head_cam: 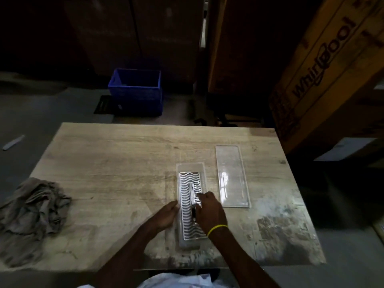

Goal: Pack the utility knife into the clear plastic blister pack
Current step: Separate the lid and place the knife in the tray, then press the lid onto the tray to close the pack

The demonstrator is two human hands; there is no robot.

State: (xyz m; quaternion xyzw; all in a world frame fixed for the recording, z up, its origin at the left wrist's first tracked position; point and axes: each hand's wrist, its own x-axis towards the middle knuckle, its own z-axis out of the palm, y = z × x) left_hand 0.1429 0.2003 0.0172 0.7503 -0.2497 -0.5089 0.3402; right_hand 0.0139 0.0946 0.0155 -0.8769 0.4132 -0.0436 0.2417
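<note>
A clear plastic blister tray (190,168) lies lengthwise near the middle of the wooden table (116,154), holding a white card with a wavy pattern (185,196). The slim utility knife (191,192) lies along the card's middle. My right hand (209,210) rests over the knife's near part, fingers curled around it. My left hand (166,216) presses against the tray's left edge. The separate clear cover (231,175) lies flat to the right of the tray, apart from it.
A crumpled grey cloth (33,215) sits at the table's left edge. Beyond the table, a blue crate (136,90) stands on the floor. A large cardboard box (324,69) leans at the right. A yellow band (217,229) circles my right wrist.
</note>
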